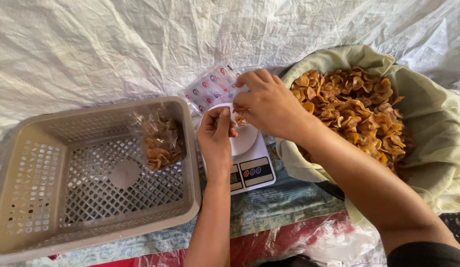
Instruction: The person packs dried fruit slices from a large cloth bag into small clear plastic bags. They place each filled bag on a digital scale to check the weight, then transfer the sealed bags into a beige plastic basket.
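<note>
Both hands work over the white kitchen scale [250, 160]: left hand [216, 136] curls closed on the edge of a clear bag [238, 120] on the pan; right hand [268, 105] pinches chips into its mouth. One filled chip packet [158, 141] already lies in the grey crate [52, 198]'s far right corner; the cloth-lined basket [433, 123] beside the scale is still heaped with chips [353, 111], so most remains unpacked.

My hands [240, 118] cover most of the scale [250, 168] plate, so the small thing between my fingers is hidden. The crate [67, 198] is cut off at the bottom edge.
</note>
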